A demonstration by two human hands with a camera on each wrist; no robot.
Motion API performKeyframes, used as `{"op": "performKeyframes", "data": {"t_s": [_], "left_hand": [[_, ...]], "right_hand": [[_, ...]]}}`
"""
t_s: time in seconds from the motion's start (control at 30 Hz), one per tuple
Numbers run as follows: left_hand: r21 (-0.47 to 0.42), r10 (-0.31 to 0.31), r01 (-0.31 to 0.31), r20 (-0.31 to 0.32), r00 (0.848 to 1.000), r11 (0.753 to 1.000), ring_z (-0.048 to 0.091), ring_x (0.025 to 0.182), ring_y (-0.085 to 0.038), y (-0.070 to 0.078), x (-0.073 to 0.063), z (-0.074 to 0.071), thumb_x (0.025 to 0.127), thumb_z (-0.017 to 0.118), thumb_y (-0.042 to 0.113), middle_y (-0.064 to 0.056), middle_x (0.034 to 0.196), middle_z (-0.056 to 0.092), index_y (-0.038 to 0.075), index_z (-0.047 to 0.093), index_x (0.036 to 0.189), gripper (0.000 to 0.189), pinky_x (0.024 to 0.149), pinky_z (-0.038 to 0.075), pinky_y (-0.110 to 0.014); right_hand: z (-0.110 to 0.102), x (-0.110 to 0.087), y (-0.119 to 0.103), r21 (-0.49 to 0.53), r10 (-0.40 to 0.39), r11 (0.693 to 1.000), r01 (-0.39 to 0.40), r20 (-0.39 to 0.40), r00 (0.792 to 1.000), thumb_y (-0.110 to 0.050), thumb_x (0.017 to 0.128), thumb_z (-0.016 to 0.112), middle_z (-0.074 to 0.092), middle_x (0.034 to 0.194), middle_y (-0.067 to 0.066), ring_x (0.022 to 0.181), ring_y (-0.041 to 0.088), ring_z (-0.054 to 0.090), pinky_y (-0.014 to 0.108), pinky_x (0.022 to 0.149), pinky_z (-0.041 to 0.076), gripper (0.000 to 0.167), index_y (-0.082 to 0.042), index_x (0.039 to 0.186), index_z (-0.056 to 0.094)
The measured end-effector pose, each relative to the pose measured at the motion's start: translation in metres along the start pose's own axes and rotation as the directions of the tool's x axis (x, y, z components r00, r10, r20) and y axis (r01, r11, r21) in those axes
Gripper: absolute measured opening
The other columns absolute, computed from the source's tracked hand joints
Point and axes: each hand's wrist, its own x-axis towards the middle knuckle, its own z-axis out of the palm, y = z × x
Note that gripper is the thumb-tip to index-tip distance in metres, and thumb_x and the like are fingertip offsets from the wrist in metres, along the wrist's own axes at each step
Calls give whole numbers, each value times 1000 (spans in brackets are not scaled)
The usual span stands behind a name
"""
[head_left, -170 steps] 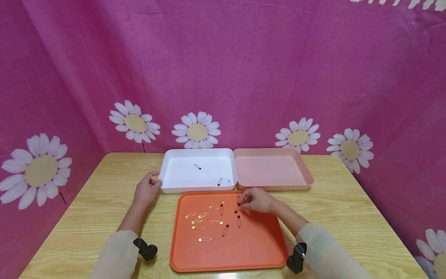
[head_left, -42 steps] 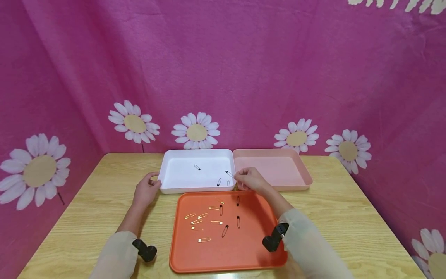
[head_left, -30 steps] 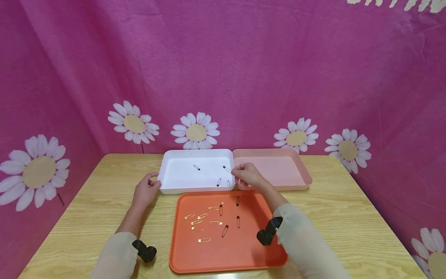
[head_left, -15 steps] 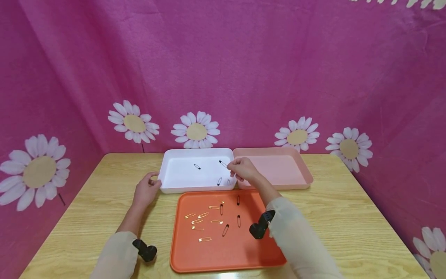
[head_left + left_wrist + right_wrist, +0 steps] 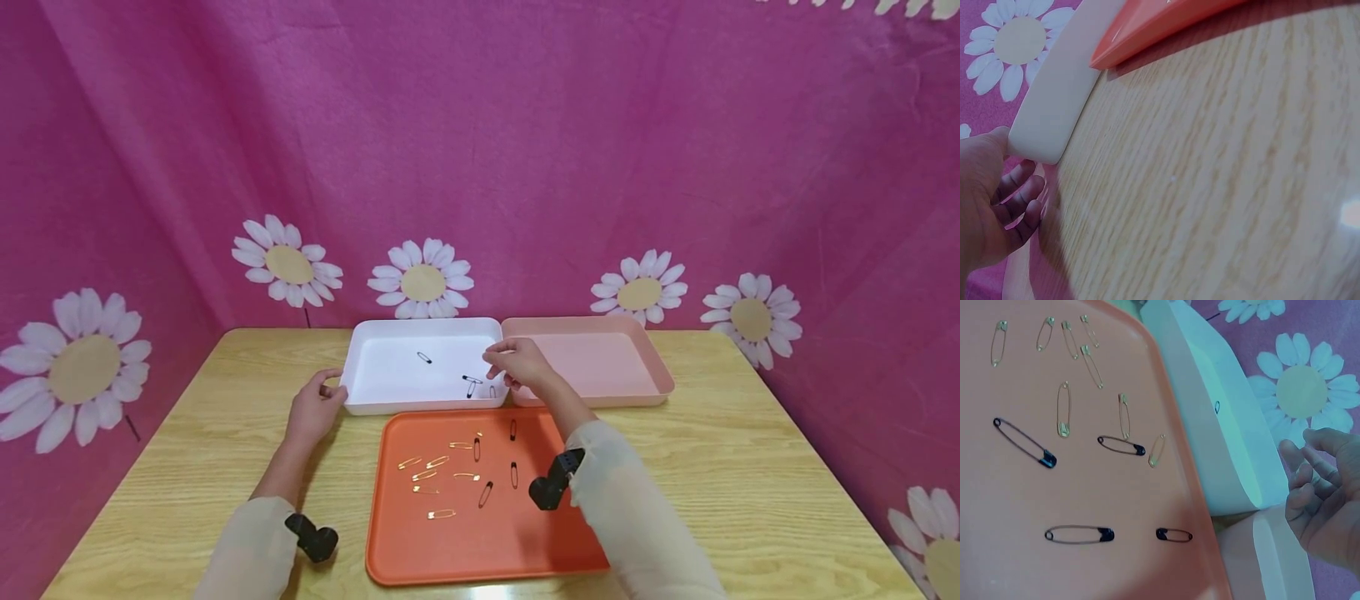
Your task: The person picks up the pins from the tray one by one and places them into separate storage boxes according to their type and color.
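Note:
My right hand [image 5: 521, 362] hovers over the right wall of the white tray [image 5: 390, 407], thumb and fingertips apart with nothing between them in the right wrist view. Just left of it, a black safety pin [image 5: 472, 379] lies in that tray, close to a second black safety pin [image 5: 471, 389]. A small pin [image 5: 492, 392] sits in the near right corner, and another black safety pin [image 5: 424, 357] farther back. My left hand [image 5: 315, 410] touches the white tray's left end with its fingertips; its other fingers [image 5: 1019, 203] hang loosely bent beside the wall.
In front, an orange tray [image 5: 442, 554] holds several gold safety pins [image 5: 441, 515] on its left and several black safety pins [image 5: 1079, 535] farther right. A pink tray [image 5: 592, 358] stands against the white one's right side. A flowered curtain [image 5: 480, 167] hangs behind the wooden table [image 5: 750, 467].
My right hand picked a black safety pin off the orange tray, carried it over the white tray and let it go there. The left hand has stayed in place.

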Motion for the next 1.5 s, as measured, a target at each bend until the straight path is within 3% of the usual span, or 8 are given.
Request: {"op": "performKeyframes", "data": {"t_s": [0.5,0.7,0.93,1.2,1.5], "left_hand": [[3,-16,16,-3,1000,1000,50,89,-23,0,-4,-1,93,50,22,-15,102,55,9,46,135,44,66,40,-25],[11,16,-16,-22,1000,1000,51,88,-23,-1,-5,-2,92,50,20,-15,99,56,7,48,133,43,67,39,-25],[1,25,-25,-23,999,1000,50,86,-22,1,-6,-2,92,51,20,-13,96,55,6,49,132,43,67,39,-26],[1,21,-21,-25,999,1000,50,87,-22,4,-4,-1,91,50,20,-13,97,55,7,49,132,43,68,38,-26],[5,28,-28,-26,999,1000,50,87,-23,3,-4,0,91,50,19,-14,97,55,6,49,132,43,66,39,-25]], "right_hand": [[-12,-9,9,-43,-21,999,21,10,1000,-21,91,58,64,73,9,45,10,41,20,43,31,27,0,108,61],[-14,-15,13,-81,-44,996,45,14,999,-17,90,59,65,75,16,42,9,40,20,42,30,25,2,105,62],[-19,-21,20,-117,-52,991,57,38,998,-16,89,61,63,73,11,41,9,35,21,42,28,22,1,102,64],[-23,-32,22,-164,-96,980,110,90,991,-17,87,63,46,59,1,42,8,34,21,42,30,22,1,100,65],[-27,-41,28,-220,-140,962,164,122,983,-15,87,62,55,66,1,50,10,40,22,48,35,20,2,98,66]]}}
